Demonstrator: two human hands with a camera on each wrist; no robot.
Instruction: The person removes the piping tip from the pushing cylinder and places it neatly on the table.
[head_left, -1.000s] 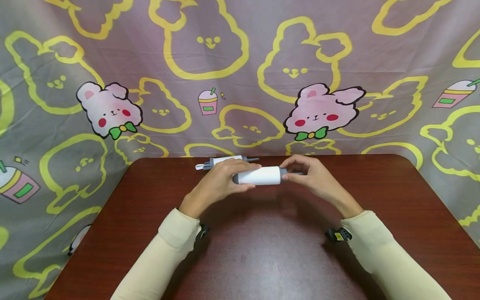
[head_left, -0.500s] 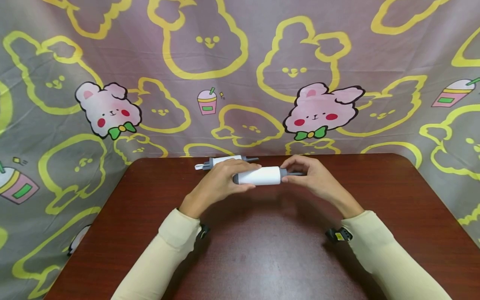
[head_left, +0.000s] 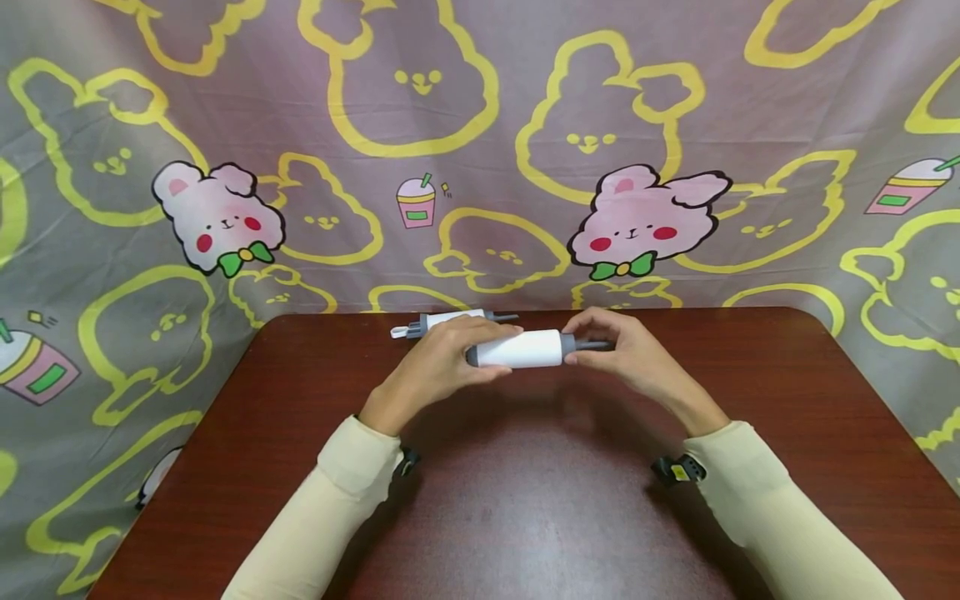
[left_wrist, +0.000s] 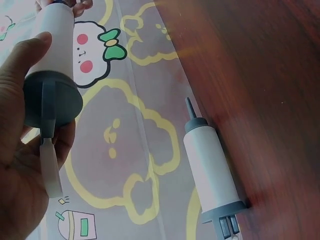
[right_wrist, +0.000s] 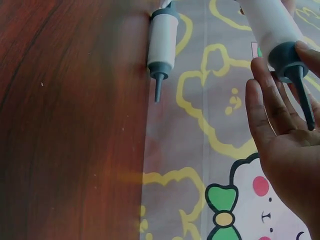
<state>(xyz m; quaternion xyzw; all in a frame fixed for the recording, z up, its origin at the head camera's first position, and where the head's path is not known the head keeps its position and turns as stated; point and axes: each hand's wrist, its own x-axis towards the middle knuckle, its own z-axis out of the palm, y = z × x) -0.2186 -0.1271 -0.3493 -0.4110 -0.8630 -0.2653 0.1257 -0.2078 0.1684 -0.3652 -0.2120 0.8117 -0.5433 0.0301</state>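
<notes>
A white hand pump (head_left: pixel 521 348) with grey end caps lies level across the head view, held up in front of me over the table's far part. Around its left, handle end my left hand (head_left: pixel 435 360) curls, thumb along the white barrel in the left wrist view. A grey handle with a pale loop (left_wrist: pixel 51 170) sticks out of that end. My right hand (head_left: pixel 626 354) pinches the grey collar (right_wrist: pixel 286 56) at the other end between thumb and fingers. The thin tapered nozzle (right_wrist: pixel 306 105) points in toward that palm.
A second, matching hand pump (left_wrist: pixel 211 167) lies along the table's far edge, partly behind my left hand in the head view. The dark red-brown wooden table (head_left: pixel 525 500) meets a hanging cloth (head_left: pixel 480 183) printed with bunnies at its back.
</notes>
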